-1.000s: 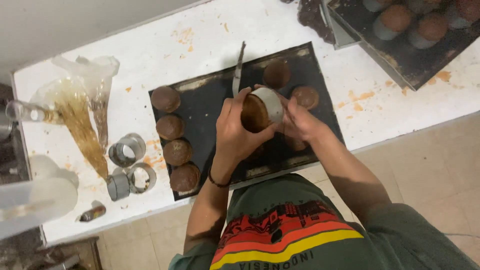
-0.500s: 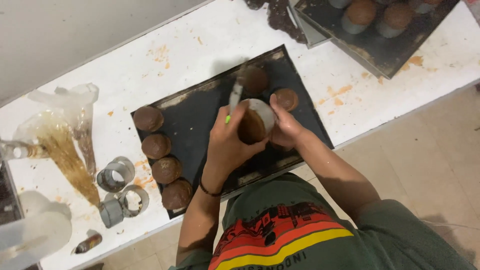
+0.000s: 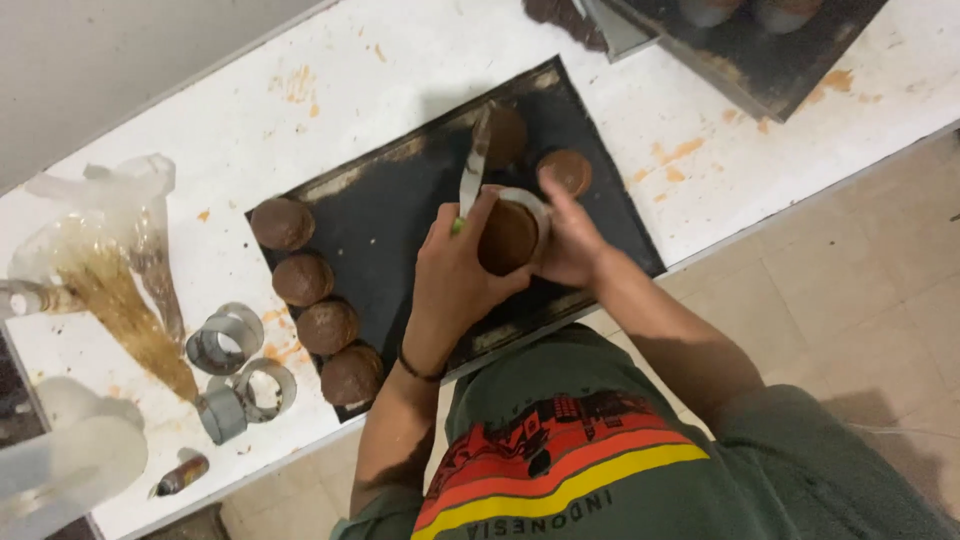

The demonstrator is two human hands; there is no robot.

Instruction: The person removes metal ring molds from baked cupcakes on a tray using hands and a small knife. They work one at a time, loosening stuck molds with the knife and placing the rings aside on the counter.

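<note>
Gripping a knife [image 3: 473, 165], the left hand [image 3: 455, 275] has its fingers clamped round the handle, blade against a metal ring mould [image 3: 515, 230] at frame centre, still filled with a brown cake. The right hand [image 3: 568, 240] pinches the ring's far side above the dark tray [image 3: 400, 215]. If the blade tilts inward, it would likely gouge the cake; a loosened pinch could drop it onto the unmoulded cakes [image 3: 305, 280] at left.

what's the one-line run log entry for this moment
left hand: holds knife | right hand: grips ring mould with brown cake | under: black tray | four cakes at left
</note>
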